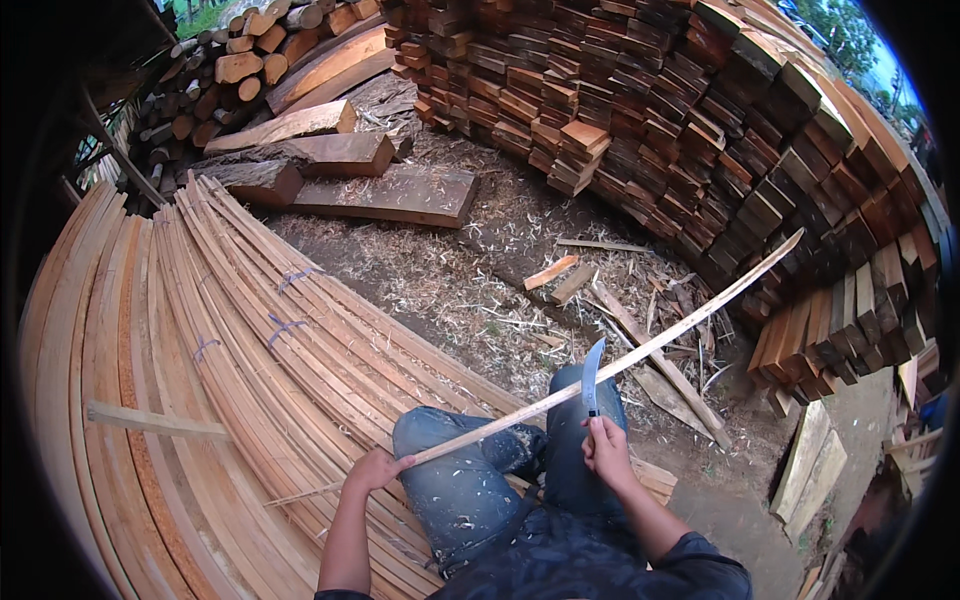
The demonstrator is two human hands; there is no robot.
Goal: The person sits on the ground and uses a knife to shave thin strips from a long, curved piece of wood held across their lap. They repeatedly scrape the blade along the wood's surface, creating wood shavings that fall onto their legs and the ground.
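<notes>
A long, thin wooden strip (690, 322) slants across my lap, its far end up at the right near the stacked timber. My left hand (376, 470) is closed around it near its lower left part. In my right hand (606, 445) is the dark handle of a knife (592, 376) with a curved, bluish blade. The blade points up and lies against or just beside the strip, above my right knee; I cannot tell if its edge touches. Pale shavings dot my jeans (455, 500).
Long wooden strips (330, 370), some tied in bundles, spread under me and to the left, with a short batten (158, 420) across them. Tall stacks of sawn timber (640, 90) curve round the far right. Thick beams (390, 197) and cut logs (238, 68) lie far left. Shavings cover the ground (430, 270).
</notes>
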